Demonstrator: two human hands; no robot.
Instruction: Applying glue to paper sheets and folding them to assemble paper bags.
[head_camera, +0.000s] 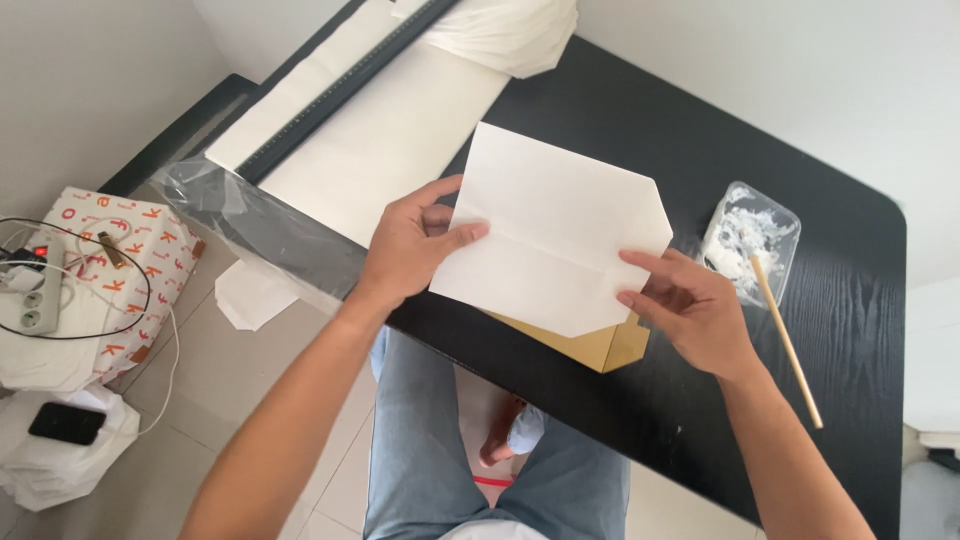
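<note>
I hold a white sheet of paper (550, 225) above the black table (800, 330). It has a horizontal crease and two folded-in corners on its right side. My left hand (410, 245) pinches the sheet's left edge, thumb on top. My right hand (685, 305) grips its lower right edge with thumb and fingers. Under the sheet lies a brown cardboard piece (590, 342), mostly hidden.
A clear plastic tub (752, 235) of white paste stands at the right with a wooden stick (790, 345) leaning from it. A long white paper stack with a black ruler (340, 85) lies at the back left. Bags, a power strip and a phone (66, 423) rest on the floor.
</note>
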